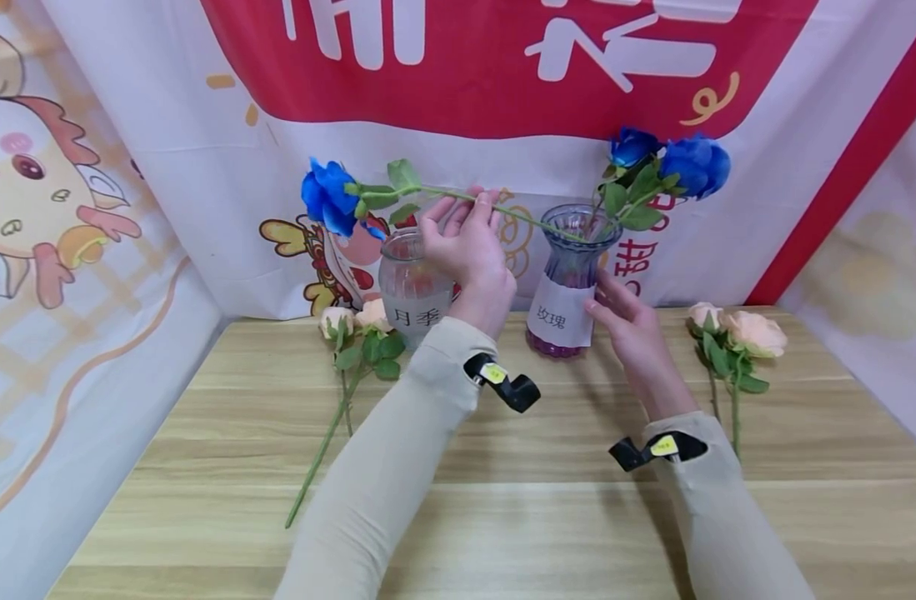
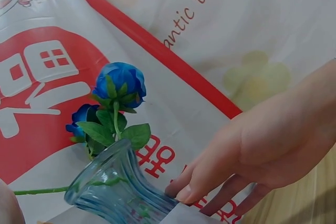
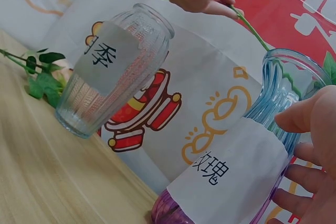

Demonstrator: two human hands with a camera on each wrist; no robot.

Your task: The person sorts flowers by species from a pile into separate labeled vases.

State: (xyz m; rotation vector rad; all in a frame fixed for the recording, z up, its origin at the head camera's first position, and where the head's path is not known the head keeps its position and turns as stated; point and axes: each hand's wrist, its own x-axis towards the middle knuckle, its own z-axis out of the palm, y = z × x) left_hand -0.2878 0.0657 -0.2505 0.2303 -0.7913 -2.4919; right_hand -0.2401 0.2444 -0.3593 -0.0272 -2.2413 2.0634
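Observation:
My left hand (image 1: pixel 473 254) pinches the green stem of a blue rose (image 1: pixel 328 198) between thumb and fingertips. The stem lies nearly level, its flower at the left and its lower end at the mouth of the blue-purple glass vase (image 1: pixel 570 268). Two blue roses (image 1: pixel 693 165) lean to the right out of that vase, which carries a white paper label (image 3: pixel 227 174). My right hand (image 1: pixel 638 337) is at the vase's right side, thumb toward the front and fingers extended along the glass. In the left wrist view, the right hand's fingertips touch the vase near the label.
A clear glass vase (image 3: pixel 118 74) with a paper label stands left of the blue-purple one, partly behind my left hand. Pale peach roses (image 1: pixel 372 317) lie beside it on the wooden table (image 1: pixel 533 533); more peach roses (image 1: pixel 756 333) lie at the right. Printed cloth (image 1: pixel 180 142) hangs behind.

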